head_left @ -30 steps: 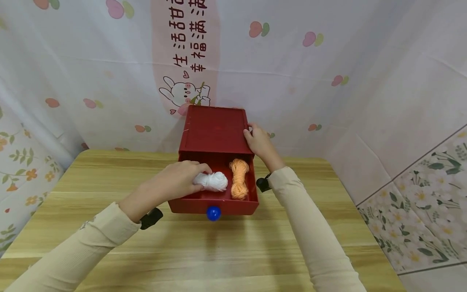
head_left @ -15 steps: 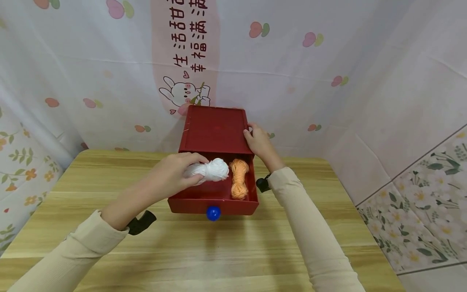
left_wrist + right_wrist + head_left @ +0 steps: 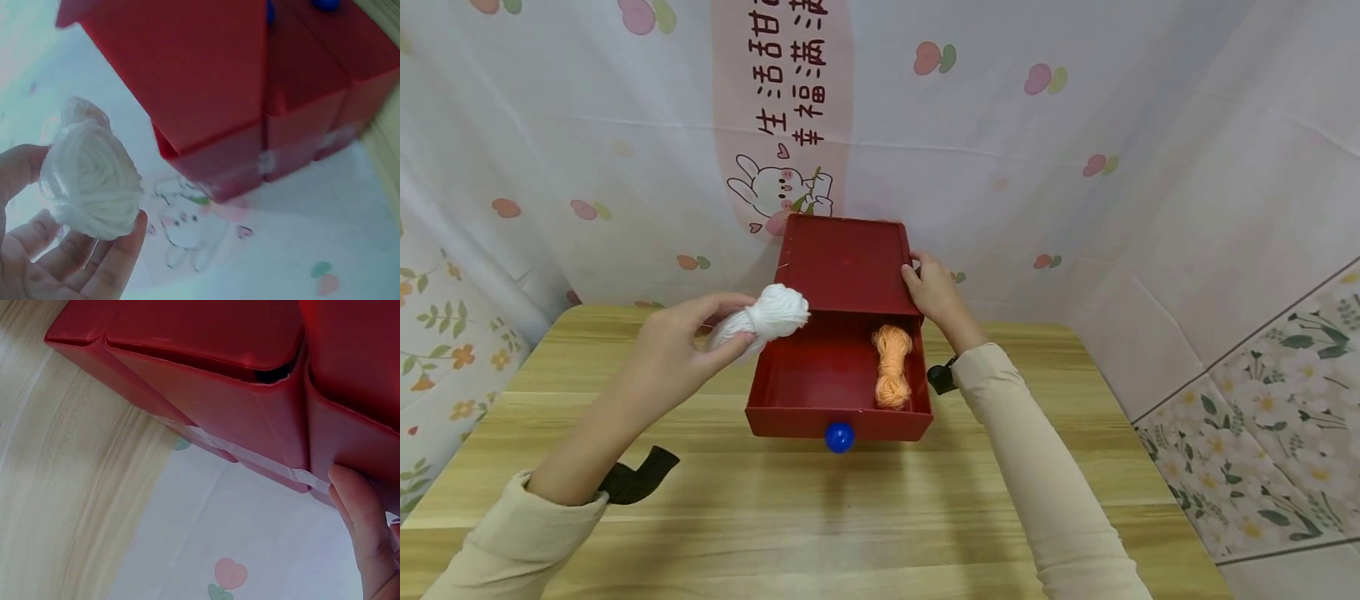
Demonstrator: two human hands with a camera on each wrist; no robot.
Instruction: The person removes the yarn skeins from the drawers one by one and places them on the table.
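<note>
My left hand (image 3: 681, 350) grips a white skein of yarn (image 3: 778, 311), held in the air left of the red drawer box (image 3: 846, 265). In the left wrist view the skein (image 3: 94, 175) sits between thumb and fingers, bulging end outward. The box's top drawer (image 3: 820, 375) is pulled out, with a blue ball knob (image 3: 839, 437) on its front. Inside it, along the right side, lies an orange skein of yarn (image 3: 892, 367). My right hand (image 3: 936, 292) rests against the upper right side of the box, fingertips pressing its wall in the right wrist view.
Below the pulled-out drawer, the box has further red drawers (image 3: 306, 56) with blue knobs. It stands at the back of the wooden table (image 3: 850, 517), against a printed white curtain (image 3: 985, 192). Dark wrist-worn cameras (image 3: 640, 475) sit at both sleeves.
My left hand has lifted the white skein from the drawer and carried it up and to the left. The orange skein, box and right hand stay put.
</note>
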